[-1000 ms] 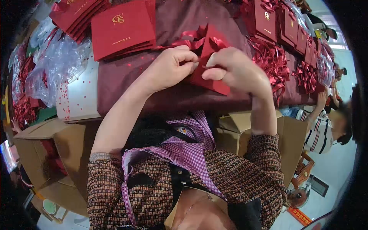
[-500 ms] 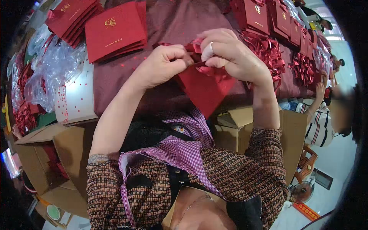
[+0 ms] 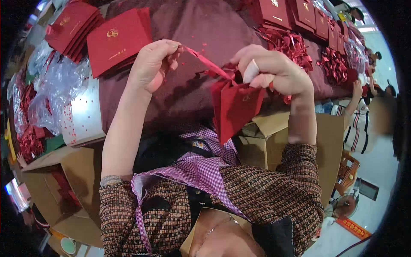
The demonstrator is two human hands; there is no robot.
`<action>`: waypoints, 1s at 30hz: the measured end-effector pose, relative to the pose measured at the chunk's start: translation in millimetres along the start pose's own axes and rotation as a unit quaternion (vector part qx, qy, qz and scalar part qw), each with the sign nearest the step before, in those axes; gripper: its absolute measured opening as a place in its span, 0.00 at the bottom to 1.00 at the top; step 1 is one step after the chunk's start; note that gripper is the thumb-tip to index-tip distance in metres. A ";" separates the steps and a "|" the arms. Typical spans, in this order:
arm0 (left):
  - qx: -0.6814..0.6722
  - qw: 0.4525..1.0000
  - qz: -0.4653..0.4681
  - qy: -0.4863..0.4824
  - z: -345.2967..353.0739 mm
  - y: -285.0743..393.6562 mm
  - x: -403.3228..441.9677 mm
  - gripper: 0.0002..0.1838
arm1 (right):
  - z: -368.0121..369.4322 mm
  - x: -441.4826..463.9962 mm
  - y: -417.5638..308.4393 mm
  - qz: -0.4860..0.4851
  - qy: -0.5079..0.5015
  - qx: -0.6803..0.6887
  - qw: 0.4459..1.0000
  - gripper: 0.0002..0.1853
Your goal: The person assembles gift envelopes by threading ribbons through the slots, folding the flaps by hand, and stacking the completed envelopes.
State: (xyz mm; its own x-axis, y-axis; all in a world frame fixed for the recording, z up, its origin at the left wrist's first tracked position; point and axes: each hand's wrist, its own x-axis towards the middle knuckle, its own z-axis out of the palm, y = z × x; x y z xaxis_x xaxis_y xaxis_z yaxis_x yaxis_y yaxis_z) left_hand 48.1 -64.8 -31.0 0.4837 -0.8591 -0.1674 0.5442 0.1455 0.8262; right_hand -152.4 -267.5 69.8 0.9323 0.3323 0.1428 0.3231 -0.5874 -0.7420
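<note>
The left hand [image 3: 156,64] has moved away from the right hand [image 3: 274,70], pinching a red ribbon [image 3: 205,62] whose length slants between them. The red bag [image 3: 239,107] hangs just below the nearer right hand, clamped at its top edge.

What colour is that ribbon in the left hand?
Red, with a pinkish sheen. The ribbon shows best in the head view, the only one here.

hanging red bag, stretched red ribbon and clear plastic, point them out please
hanging red bag [image 3: 238,110], head view, on its broad panel
stretched red ribbon [image 3: 209,64], head view, midway along it
clear plastic [image 3: 53,96], head view, on its crumpled middle
</note>
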 end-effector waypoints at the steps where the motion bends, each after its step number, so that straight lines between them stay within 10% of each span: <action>1: -0.005 1.000 -0.005 -0.004 -0.7 -0.5 1.3 0.08 | -1.1 -5.0 0.0 0.023 0.016 -0.010 1.000 0.05; 10: 0.119 0.985 -0.033 -0.119 45.5 17.3 -33.5 0.34 | 1.9 -3.7 -7.3 0.060 0.143 -0.034 0.987 0.04; 14: 0.143 0.983 -0.007 -0.114 78.5 8.9 -38.9 0.30 | 22.4 15.6 0.5 0.051 0.189 -0.092 0.976 0.05; 17: 0.078 0.996 0.018 -0.046 70.3 7.7 -26.0 0.24 | 26.7 14.0 -13.0 0.031 0.229 -0.207 0.951 0.25; 21: 0.021 1.000 0.001 0.017 43.8 8.8 -15.9 0.22 | 37.0 -4.8 -41.5 0.032 0.021 -0.263 0.964 0.54; 30: -0.009 0.999 -0.034 0.007 59.1 22.3 -21.9 0.19 | 5.0 -20.6 -6.5 0.003 0.254 -0.345 0.904 0.23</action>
State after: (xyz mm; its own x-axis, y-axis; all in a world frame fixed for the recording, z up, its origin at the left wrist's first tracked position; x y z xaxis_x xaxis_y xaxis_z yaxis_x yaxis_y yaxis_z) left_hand 9.2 -71.7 22.9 0.4542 -0.8608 -0.2297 0.5876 0.0956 0.8035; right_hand -174.5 -266.9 68.4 0.8319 0.0489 0.5528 0.1793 -0.9663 -0.1845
